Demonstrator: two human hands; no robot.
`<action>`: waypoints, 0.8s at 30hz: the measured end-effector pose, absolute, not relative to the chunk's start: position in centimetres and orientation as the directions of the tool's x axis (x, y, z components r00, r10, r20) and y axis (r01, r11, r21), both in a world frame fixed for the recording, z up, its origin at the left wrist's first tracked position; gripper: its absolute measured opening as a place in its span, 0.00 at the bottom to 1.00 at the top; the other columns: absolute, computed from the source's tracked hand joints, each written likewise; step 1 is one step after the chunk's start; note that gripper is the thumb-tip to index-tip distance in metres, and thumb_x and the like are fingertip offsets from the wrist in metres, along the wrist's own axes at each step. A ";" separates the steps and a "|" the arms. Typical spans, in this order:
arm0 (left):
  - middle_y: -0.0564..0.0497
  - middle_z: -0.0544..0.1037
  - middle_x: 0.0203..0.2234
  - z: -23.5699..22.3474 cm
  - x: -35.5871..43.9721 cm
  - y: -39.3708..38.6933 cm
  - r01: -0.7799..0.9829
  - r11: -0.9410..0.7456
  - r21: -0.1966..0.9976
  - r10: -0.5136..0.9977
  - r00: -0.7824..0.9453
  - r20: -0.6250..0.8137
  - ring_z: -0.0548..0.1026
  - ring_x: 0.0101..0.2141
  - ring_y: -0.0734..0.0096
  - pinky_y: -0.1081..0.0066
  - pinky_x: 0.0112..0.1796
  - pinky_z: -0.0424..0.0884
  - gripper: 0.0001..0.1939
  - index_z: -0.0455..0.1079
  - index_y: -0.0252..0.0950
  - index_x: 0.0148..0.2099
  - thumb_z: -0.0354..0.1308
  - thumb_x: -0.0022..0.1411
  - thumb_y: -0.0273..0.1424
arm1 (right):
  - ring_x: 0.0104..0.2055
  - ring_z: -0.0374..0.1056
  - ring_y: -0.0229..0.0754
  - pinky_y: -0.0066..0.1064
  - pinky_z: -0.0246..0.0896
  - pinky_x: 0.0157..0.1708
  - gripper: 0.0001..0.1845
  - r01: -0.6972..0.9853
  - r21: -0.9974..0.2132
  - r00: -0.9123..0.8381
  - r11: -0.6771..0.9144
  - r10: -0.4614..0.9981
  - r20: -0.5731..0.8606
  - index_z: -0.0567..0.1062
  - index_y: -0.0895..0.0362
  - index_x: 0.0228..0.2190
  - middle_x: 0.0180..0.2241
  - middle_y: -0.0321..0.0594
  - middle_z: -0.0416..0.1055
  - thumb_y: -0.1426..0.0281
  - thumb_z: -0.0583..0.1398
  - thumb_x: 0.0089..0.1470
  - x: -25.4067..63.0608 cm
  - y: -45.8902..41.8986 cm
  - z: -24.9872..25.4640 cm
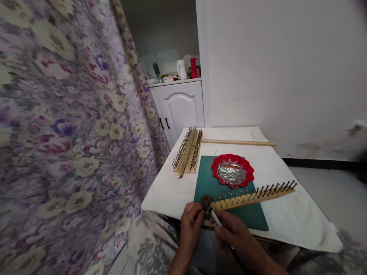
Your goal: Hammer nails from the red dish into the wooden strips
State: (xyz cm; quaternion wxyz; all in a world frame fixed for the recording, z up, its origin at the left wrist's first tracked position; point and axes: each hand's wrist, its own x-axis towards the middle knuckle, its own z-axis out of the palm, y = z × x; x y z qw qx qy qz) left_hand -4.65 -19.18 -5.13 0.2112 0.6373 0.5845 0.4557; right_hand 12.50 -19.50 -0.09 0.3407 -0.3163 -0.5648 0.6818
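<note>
My right hand (233, 229) is closed around the metal handle of a hammer (215, 218). Its dark head is over the left end of a wooden strip (233, 201). Close beside that head, my left hand (190, 220) is pinched at the strip's left end; what its fingertips hold is too small to make out. Thin nails stand along the strip's left part, and larger dark screws or nails rise from its right part. Beneath the strip lies a green mat (205, 173). A red scalloped dish (249, 173) full of loose silvery nails (231, 173) sits on the mat.
Several nail-studded wooden strips (188, 152) lie together at the table's back left. A long bare strip (237, 142) crosses the back of the white-covered table (163, 193). A floral curtain (86, 145) hangs at left; a white cabinet (182, 107) stands behind.
</note>
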 end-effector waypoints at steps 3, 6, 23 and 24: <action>0.51 0.72 0.28 -5.3 -4.7 -19.1 0.550 -0.236 0.801 0.936 -0.092 0.339 0.67 0.35 0.66 0.70 0.36 0.63 0.08 0.68 0.37 0.29 0.52 0.61 0.28 | 0.16 0.55 0.32 0.22 0.49 0.16 0.12 -0.100 -0.990 -0.566 -0.096 0.824 -0.023 0.69 0.59 0.35 0.18 0.28 0.64 0.62 0.56 0.54 12.5 -19.3 0.1; 0.50 0.72 0.29 -5.3 -4.7 -19.2 0.546 -0.243 0.802 0.933 -0.095 0.347 0.67 0.35 0.66 0.69 0.36 0.63 0.08 0.67 0.36 0.29 0.52 0.61 0.28 | 0.17 0.56 0.33 0.23 0.49 0.17 0.13 -0.094 -0.993 -0.559 -0.070 0.829 -0.005 0.69 0.59 0.36 0.18 0.28 0.63 0.61 0.57 0.54 12.5 -19.4 0.2; 0.49 0.73 0.33 -5.3 -6.0 -19.2 0.526 -0.254 0.811 0.942 -0.057 0.332 0.70 0.38 0.65 0.69 0.40 0.65 0.07 0.71 0.38 0.36 0.52 0.62 0.31 | 0.19 0.57 0.34 0.24 0.51 0.19 0.12 -0.085 -0.995 -0.546 -0.053 0.838 0.002 0.68 0.58 0.33 0.19 0.29 0.64 0.60 0.57 0.53 13.6 -19.4 0.4; 0.49 0.73 0.34 -4.8 -6.3 -19.0 0.523 -0.247 0.816 0.943 -0.064 0.326 0.70 0.39 0.66 0.69 0.40 0.66 0.07 0.71 0.38 0.37 0.52 0.63 0.32 | 0.20 0.58 0.34 0.24 0.52 0.20 0.13 -0.088 -0.995 -0.539 -0.053 0.843 0.003 0.69 0.58 0.33 0.20 0.30 0.64 0.60 0.57 0.53 14.1 -19.5 0.4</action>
